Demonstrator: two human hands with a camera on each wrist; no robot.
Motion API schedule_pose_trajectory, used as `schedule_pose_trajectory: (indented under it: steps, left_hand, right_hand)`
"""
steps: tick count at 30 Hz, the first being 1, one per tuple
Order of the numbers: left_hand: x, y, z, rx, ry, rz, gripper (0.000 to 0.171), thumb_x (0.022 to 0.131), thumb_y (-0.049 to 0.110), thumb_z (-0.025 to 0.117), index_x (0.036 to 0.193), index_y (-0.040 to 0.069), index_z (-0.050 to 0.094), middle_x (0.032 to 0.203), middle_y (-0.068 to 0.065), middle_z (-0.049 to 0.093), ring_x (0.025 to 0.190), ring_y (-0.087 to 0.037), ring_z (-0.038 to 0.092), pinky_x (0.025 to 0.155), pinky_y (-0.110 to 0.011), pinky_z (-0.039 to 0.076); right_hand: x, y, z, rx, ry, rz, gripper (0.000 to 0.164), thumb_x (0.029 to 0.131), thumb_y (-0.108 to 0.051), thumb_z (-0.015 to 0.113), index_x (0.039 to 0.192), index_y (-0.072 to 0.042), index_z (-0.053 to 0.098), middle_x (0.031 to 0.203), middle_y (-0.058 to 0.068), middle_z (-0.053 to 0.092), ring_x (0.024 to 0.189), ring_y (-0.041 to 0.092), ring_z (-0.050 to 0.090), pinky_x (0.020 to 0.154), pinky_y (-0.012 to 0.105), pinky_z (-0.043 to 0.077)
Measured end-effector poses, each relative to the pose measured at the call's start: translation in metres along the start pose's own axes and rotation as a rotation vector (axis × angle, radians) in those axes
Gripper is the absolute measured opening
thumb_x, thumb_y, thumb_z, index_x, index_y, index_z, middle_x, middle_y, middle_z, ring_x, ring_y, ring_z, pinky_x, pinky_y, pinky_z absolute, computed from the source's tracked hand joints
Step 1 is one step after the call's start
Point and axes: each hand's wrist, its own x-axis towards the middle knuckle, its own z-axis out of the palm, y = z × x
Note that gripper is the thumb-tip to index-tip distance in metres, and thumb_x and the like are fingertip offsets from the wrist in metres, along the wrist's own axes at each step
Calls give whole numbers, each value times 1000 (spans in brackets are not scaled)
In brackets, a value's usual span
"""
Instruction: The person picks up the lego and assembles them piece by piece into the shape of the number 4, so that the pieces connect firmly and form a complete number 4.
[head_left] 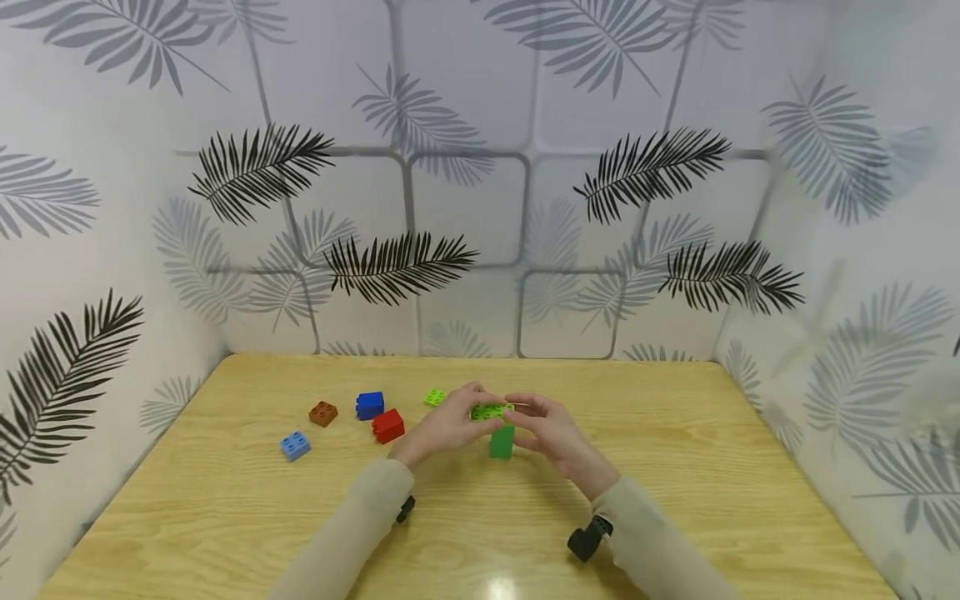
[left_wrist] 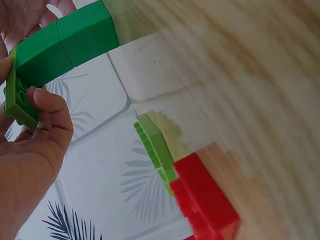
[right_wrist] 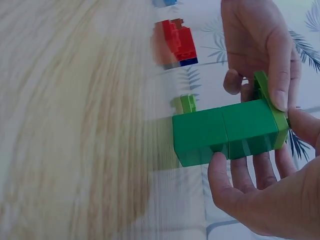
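Observation:
Two dark green toy building bricks (right_wrist: 200, 135) stand stacked upright on the table, with a flat lime green brick (head_left: 491, 412) on top that overhangs to the left. My left hand (head_left: 453, 421) pinches the overhanging end of the lime brick between thumb and fingers. On the other side, my right hand (head_left: 551, 429) holds the stack: its thumb and fingers lie along the dark green bricks, and one finger touches the lime brick's top, as the right wrist view shows. The joint under the lime brick is partly hidden by fingers.
Left of the hands on the wooden table (head_left: 225, 517) lie a red brick (head_left: 388, 426), a dark blue brick (head_left: 370, 406), a brown brick (head_left: 323, 413) and a light blue brick (head_left: 296, 446). Another lime brick (head_left: 434, 398) lies just behind the left hand. A patterned covering (head_left: 465, 308) stands behind the table.

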Motion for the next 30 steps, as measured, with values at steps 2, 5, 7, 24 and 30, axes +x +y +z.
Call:
schedule_pose_trajectory:
  steps: [2, 5, 7, 24, 30]
  left_hand:
    - [-1, -2, 1, -8, 2, -5, 40, 96, 35, 63, 132, 16, 63, 97, 1, 51, 82, -16, 45, 70, -30, 40]
    - [-2, -5, 2, -28, 9, -7, 39, 96, 35, 64, 130, 17, 64, 95, 2, 52, 82, -16, 44, 71, -30, 39]
    - [-2, -6, 1, -52, 17, -13, 38, 95, 34, 65, 128, 18, 65, 97, 3, 54, 84, -15, 46, 73, -30, 41]
    - [-7, -17, -9, -222, 79, -38, 34, 87, 36, 75, 118, 22, 71, 114, 7, 69, 99, -13, 60, 86, -34, 51]
    - [-8, -25, -14, -337, 129, -88, 37, 98, 43, 57, 113, 12, 72, 97, -3, 70, 95, -32, 64, 78, -48, 53]
  right_hand:
    - [0, 0, 3, -27, 22, -11, 40, 96, -19, 64, 134, -8, 56, 135, 15, 53, 118, 24, 57, 99, 49, 49]
    - [-1, -1, 7, -58, 36, -31, 38, 96, -18, 64, 132, -7, 57, 133, 15, 55, 116, 23, 58, 98, 50, 50]
    - [-2, -1, 8, -59, 39, -38, 37, 96, -19, 64, 131, -7, 57, 132, 15, 55, 115, 23, 59, 98, 51, 50]
    - [1, 0, 12, -59, -9, -56, 26, 97, -19, 62, 119, -5, 64, 115, 6, 61, 106, 18, 60, 100, 55, 47]
    - [-1, -4, 9, -77, 10, -29, 27, 97, -18, 62, 121, -5, 63, 113, 6, 61, 101, 15, 60, 97, 54, 49]
